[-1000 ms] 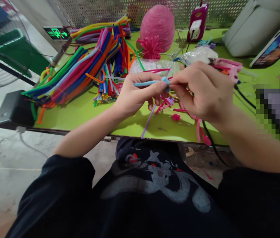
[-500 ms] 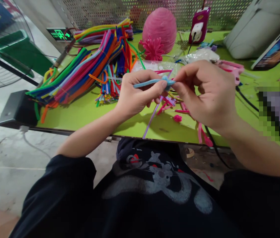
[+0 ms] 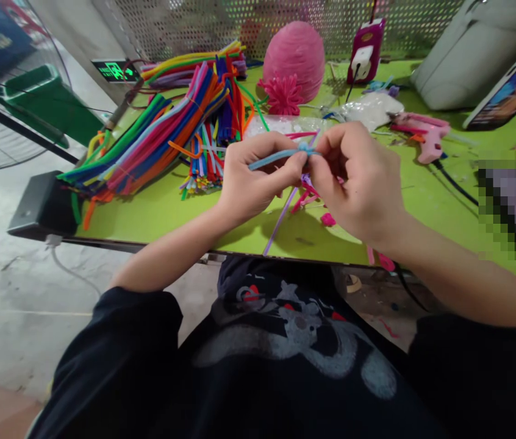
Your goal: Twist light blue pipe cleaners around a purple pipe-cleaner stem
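Observation:
A light blue pipe cleaner [image 3: 274,158] with a small bent cluster at its end is held above the green table. My left hand [image 3: 253,174] pinches it between thumb and forefinger, its free length lying back across the hand. At the cluster's other side, my right hand [image 3: 361,183] grips the tip with thumb and forefinger, the two hands almost touching. Below them lie a purple pipe cleaner [image 3: 280,222], a small pink curled piece [image 3: 328,219] and several pink scraps, partly covered by my right hand.
Bundles of coloured pipe cleaners [image 3: 166,134] lie on the left beside a black box [image 3: 41,204]. Toward the back stand a pink wound ball [image 3: 295,58] and a purple power socket [image 3: 366,52]. A pink glue gun [image 3: 425,134] with its cord rests at right, near a propped screen [image 3: 512,85].
My right hand has moved left, closer to my left hand, uncovering the glue gun. The blue pipe cleaner stays pinched between both hands. The view has shifted slightly.

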A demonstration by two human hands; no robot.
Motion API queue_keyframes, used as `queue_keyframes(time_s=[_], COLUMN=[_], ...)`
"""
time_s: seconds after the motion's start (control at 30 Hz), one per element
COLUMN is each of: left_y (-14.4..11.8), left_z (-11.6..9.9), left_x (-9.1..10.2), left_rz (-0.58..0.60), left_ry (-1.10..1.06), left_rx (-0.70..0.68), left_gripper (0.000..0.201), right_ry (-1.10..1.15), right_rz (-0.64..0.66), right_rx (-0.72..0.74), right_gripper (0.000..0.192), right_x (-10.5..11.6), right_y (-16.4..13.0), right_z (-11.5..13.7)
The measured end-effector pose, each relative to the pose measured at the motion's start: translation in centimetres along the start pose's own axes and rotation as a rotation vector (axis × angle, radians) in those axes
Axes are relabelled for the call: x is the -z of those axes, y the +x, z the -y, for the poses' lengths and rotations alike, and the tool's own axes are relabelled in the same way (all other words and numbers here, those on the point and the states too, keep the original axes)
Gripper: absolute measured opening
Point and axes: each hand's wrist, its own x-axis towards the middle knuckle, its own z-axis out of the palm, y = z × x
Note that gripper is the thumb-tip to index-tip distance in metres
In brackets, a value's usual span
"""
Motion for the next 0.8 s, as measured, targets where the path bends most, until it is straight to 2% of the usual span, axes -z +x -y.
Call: queue_keyframes(time_s=[0.13,0.23,0.37,0.47,0.53,0.6,0.67,0.7,0.8], left_y=[0.1,0.4,0.9,1.1,1.1,1.1,1.0,1.0,1.2], left_z=[-0.5,-0.7,-0.3,0.2,0.3,0.2,-0.1,-0.2,-0.6], left_x=[-0.2,0.1,1.5,2.4,2.5,2.1,1.6,1.4,1.2], left_rz=[-0.072,-0.104,-0.006,0.101,0.109,0.078,0.064,0.08,0.145], left_ry=[0.098,0.164,0.254,0.27,0.268,0.25,0.183,0.134,-0.023], left_rx=[-0.057,-0.18,-0.264,-0.275,-0.233,-0.132,-0.012,0.047,0.195], left_gripper=[0.02,0.015,0.012,0.01,0.01,0.013,0.019,0.022,0.03], right_ry=[0.288,0.503,0.838,0.945,0.878,0.737,0.548,0.375,-0.074], right_rz=[0.041,0.075,0.133,0.205,0.22,0.146,0.015,-0.03,-0.028], right_rx=[-0.308,-0.556,-0.864,-0.978,-0.908,-0.734,-0.482,-0.282,0.167], right_gripper=[0.025,0.041,0.05,0.047,0.046,0.039,0.023,0.015,0.004], right_x=[-0.3,-0.4,-0.1,0.1,0.1,-0.1,-0.1,-0.1,0.4], right_y=[0.9,2.2,3.8,4.3,4.0,3.2,2.3,1.8,1.0], right_z=[2.0,3.5,5.0,5.4,5.0,4.1,2.7,1.9,-0.3])
